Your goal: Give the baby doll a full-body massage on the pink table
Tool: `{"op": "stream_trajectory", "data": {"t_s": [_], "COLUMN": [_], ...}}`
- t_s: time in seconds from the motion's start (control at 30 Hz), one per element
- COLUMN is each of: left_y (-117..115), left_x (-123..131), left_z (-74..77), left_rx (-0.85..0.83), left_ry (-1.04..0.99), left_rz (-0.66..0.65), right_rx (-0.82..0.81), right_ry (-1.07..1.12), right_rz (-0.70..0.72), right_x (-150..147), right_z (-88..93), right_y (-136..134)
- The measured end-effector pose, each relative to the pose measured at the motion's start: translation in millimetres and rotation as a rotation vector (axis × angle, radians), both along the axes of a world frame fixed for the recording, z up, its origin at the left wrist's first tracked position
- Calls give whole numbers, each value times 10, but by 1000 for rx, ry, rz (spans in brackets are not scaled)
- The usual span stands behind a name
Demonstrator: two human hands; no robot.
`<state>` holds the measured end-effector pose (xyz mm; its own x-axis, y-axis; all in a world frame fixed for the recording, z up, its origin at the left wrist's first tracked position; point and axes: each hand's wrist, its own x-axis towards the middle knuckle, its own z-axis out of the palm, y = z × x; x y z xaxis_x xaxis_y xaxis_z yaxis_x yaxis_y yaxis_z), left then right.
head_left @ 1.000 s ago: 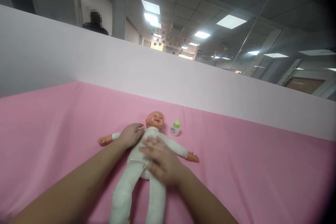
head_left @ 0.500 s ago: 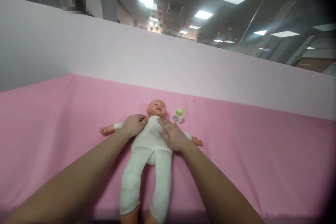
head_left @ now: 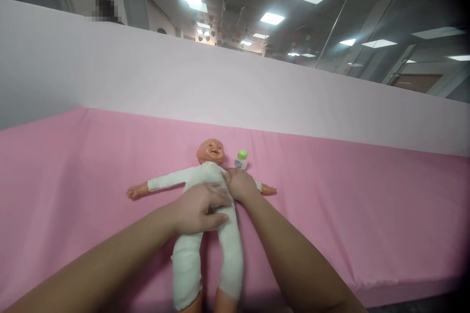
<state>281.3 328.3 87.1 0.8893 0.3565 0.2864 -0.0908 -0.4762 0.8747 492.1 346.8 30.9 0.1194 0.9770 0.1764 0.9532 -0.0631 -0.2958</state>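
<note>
Doll [head_left: 201, 178] face-up on pink sheet [head_left: 348, 215], both hands pressed to its torso.

Stretched along a line running straight away from the body: head [head_left: 210, 150] at the far end, toward the white partition [head_left: 183, 83], legs at the near end, arms flung out to either side. Left hand [head_left: 200, 208] open, palm down, fingers spread across the belly, nearer the legs. Right hand [head_left: 240, 186] farther up, cupped over the shoulder on the right side, just below the head; clasping or merely resting, impossible to tell. Small bottle [head_left: 241, 159] with green cap upright just beside the head on the right, near the right hand yet apart from it; cap on, contents not visible.
</note>
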Motion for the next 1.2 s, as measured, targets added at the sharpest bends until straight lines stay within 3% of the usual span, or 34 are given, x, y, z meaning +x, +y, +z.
{"op": "stream_trajectory", "data": {"t_s": [0.27,0.47,0.63,0.7,0.8,0.9,0.97,1.03,1.2], "left_y": [583,756,882,909,921,936,956,975,977], "left_x": [-71,-66,-113,-138,-156,-153,-148,-144,-141], "left_z": [-279,-353,-428,-423,-376,-344,-350,-370,-416], "left_rx": [16,119,234,322,433,458,430,411,408], "left_ry": [-23,-42,47,173,366,447,419,387,337], "left_rz": [265,385,674,850,1006,967,914,876,842], "right_rx": [24,154,223,352,497,457,412,364,251], "right_ry": [55,131,244,320,418,459,458,438,313], "right_rz": [28,109,168,267,564,875,980,967,689], "right_x": [-18,-81,-24,-70,-294,-586,-697,-686,-333], "right_z": [19,25,35,81,182,249,250,225,143], "right_y": [2,-1,-5,-77,-293,-519,-580,-552,-298]}}
